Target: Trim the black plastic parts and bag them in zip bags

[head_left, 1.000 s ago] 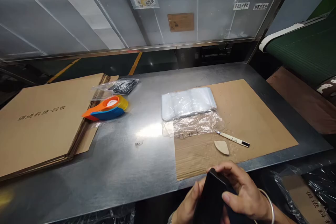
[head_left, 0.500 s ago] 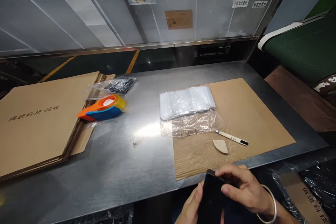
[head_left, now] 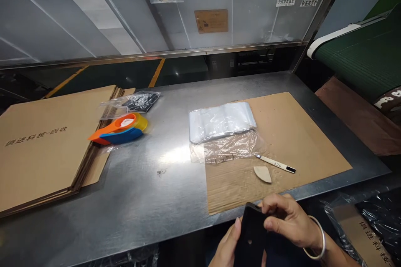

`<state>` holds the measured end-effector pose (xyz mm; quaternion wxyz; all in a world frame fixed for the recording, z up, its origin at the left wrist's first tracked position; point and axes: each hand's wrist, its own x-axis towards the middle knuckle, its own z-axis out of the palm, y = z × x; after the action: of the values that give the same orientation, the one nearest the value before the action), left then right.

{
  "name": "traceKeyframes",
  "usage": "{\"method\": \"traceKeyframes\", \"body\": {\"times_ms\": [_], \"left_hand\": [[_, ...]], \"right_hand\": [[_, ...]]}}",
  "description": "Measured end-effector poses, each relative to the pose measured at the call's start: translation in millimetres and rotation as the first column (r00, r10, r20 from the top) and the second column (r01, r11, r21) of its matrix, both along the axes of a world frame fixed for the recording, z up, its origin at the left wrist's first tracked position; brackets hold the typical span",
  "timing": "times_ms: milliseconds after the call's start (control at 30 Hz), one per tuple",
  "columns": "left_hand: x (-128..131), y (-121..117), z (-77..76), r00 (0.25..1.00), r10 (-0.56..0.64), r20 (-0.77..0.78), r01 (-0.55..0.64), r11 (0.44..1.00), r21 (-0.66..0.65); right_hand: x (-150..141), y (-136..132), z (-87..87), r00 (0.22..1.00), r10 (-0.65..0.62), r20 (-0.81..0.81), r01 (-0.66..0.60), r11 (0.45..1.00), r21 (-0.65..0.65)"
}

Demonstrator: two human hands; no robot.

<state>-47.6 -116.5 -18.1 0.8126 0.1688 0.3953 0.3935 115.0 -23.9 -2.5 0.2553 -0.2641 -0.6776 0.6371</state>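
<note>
Both my hands grip a black phone case point(head_left: 250, 238) just below the table's front edge. My left hand point(head_left: 227, 245) cups it from underneath with the thumb on its left side. From the right, my right hand point(head_left: 286, 221) closes over its top corner, fingers curled; a silver bangle is on that wrist. On the cardboard sheet point(head_left: 291, 133) ahead lie a stack of clear plastic bags point(head_left: 221, 122), a crumpled clear bag point(head_left: 227, 150), a white pen-like tool point(head_left: 275, 163) and a small beige wedge point(head_left: 262, 173).
A pile of flat cardboard boxes point(head_left: 46, 146) fills the left of the metal table point(head_left: 156, 183). An orange and blue tape dispenser point(head_left: 120, 128) and a bag with a black item point(head_left: 139, 101) sit beside it. A clear screen stands behind; a green conveyor point(head_left: 360, 58) runs right.
The view has drifted slightly, so the table items sit a little further left and up. My hands have kept hold of the black case and shifted their grip on it a little.
</note>
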Motion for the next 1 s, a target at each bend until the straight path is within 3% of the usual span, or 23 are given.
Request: {"method": "traceKeyframes", "body": {"times_ms": [167, 300, 367, 600, 667, 733, 800, 867, 1000], "left_hand": [[0, 3, -0.8, 0.999, -0.018, -0.038, 0.017, 0.999, -0.033], [-1, 5, -0.8, 0.999, -0.036, -0.025, 0.034, 0.998, -0.058], [-1, 6, -0.6, 1.000, -0.029, -0.009, 0.029, 0.998, -0.058], [-2, 5, -8.2, 0.998, 0.012, 0.054, -0.009, 0.998, -0.063], [-1, 5, -14.1, 0.993, 0.006, 0.115, 0.004, 0.996, -0.089], [-1, 7, -19.1, 0.980, 0.010, 0.198, 0.009, 0.996, -0.093], [-2, 8, -20.4, 0.958, 0.091, 0.273, -0.069, 0.994, -0.088], [-4, 10, -17.2, 0.917, 0.228, 0.326, -0.205, 0.973, -0.102], [-6, 13, -4.8, 0.842, 0.410, 0.350, -0.369, 0.912, -0.180]], "right_hand": [[0, 3, 0.1, 1.000, 0.009, 0.022, -0.010, 0.998, 0.054], [-1, 3, -6.4, 0.999, 0.010, -0.053, -0.018, 0.987, -0.161], [-1, 3, -9.3, 0.998, 0.008, -0.057, -0.020, 0.979, -0.200], [-4, 2, -11.9, 1.000, 0.013, -0.007, -0.014, 0.989, -0.146], [-4, 5, -15.5, 0.997, -0.017, 0.075, 0.020, 0.999, -0.040], [-1, 14, -22.0, 0.961, -0.144, 0.235, 0.103, 0.979, 0.175], [5, 31, -31.1, 0.870, -0.345, 0.352, 0.198, 0.899, 0.391], [13, 52, -42.8, 0.776, -0.498, 0.386, 0.262, 0.812, 0.521], [27, 88, -68.6, 0.690, -0.574, 0.442, 0.183, 0.728, 0.661]]}}
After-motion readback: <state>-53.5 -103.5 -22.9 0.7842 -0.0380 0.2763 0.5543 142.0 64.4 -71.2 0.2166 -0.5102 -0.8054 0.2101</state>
